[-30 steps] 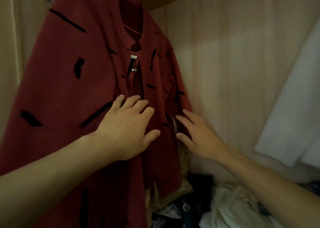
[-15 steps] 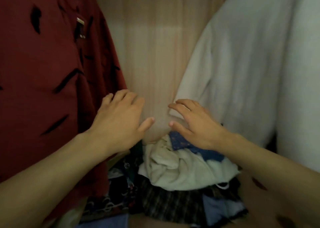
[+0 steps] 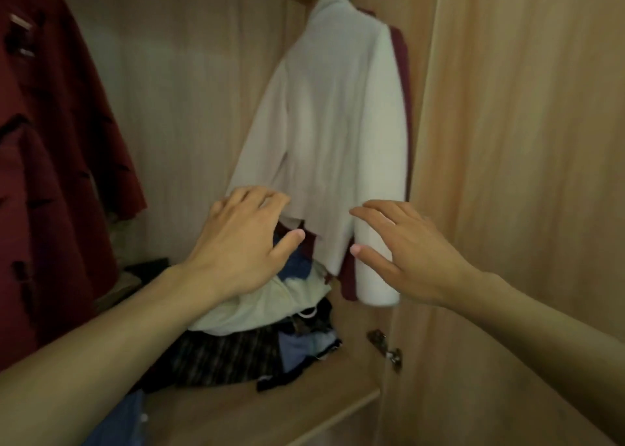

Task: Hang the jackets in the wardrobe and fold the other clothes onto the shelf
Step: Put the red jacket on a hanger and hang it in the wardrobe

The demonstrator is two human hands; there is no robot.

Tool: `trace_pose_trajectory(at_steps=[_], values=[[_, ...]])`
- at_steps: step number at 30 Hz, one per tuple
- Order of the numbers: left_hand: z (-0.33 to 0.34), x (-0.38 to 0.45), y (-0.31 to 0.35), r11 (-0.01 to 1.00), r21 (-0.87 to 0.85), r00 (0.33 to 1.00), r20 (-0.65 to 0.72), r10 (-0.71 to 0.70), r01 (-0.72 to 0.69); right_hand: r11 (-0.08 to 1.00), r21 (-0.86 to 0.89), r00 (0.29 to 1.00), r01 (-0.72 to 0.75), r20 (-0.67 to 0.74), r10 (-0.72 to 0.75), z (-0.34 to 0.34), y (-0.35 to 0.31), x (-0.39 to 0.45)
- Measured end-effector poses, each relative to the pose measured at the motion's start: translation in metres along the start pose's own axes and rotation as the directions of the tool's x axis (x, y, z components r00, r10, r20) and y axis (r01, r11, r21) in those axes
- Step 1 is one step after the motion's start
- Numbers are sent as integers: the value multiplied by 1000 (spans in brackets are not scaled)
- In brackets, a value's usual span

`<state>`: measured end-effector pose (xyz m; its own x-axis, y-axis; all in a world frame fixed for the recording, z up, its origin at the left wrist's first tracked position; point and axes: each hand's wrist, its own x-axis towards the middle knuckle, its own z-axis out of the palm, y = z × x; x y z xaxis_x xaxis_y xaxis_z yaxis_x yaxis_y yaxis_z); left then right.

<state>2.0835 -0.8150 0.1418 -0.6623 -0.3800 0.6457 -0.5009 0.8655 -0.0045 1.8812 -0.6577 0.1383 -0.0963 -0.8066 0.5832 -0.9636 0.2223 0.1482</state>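
A white fleece jacket (image 3: 334, 124) hangs on a hanger at the right of the wardrobe, with a dark red garment (image 3: 402, 83) behind it. A red jacket with black marks (image 3: 50, 141) hangs at the left. My left hand (image 3: 243, 239) is spread just in front of the white jacket's lower hem. My right hand (image 3: 409, 252) is spread beside its hanging sleeve, fingers apart, gripping nothing. Below the hands a heap of loose clothes (image 3: 257, 337) lies on the wardrobe's wooden floor board (image 3: 270, 415).
The open wardrobe door (image 3: 524, 175) stands at the right, with a metal hinge (image 3: 385, 347) low on its inner edge. The wooden back wall (image 3: 189, 100) shows between the two jackets. A blue cloth (image 3: 118, 422) lies at the bottom left.
The view has swung right from the red jacket to the white one. Both hands left the red jacket and moved right, now spread at the white jacket's hem and sleeve.
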Motion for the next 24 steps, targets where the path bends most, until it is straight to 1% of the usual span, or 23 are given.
trace_pose_trajectory(at_steps=[3, 5, 9, 10, 14, 16, 19, 21, 24], values=[[-2, -15, 53, 998, -56, 999, 31, 43, -41, 999, -20, 999, -50, 8, 50, -27, 15, -58], [-6, -29, 93, 996, -47, 996, 59, 74, -71, 997, -24, 997, -77, 9, 77, -44, 26, -102], [-12, -62, 177, 989, -46, 984, 101, 146, -142, 976, 104, 982, -190, 3, 191, -75, 45, -198], [-13, -69, 198, 985, -46, 980, 108, 169, -165, 971, 100, 976, -216, 8, 216, -83, 48, -220], [-16, -86, 271, 964, -71, 953, 149, 263, -255, 962, -36, 962, -271, 26, 272, -120, 56, -295], [-18, -90, 300, 951, -111, 941, 153, 302, -287, 944, -74, 944, -322, 50, 326, -137, 63, -324], [-16, -95, 335, 923, -178, 923, 125, 365, -341, 909, -95, 911, -406, 36, 410, -162, 71, -363], [-14, -98, 357, 897, -211, 902, 112, 418, -389, 872, -108, 875, -478, 27, 483, -176, 75, -388], [-15, -100, 387, 853, -291, 874, 94, 476, -433, 806, -173, 815, -566, 30, 579, -195, 77, -420]])
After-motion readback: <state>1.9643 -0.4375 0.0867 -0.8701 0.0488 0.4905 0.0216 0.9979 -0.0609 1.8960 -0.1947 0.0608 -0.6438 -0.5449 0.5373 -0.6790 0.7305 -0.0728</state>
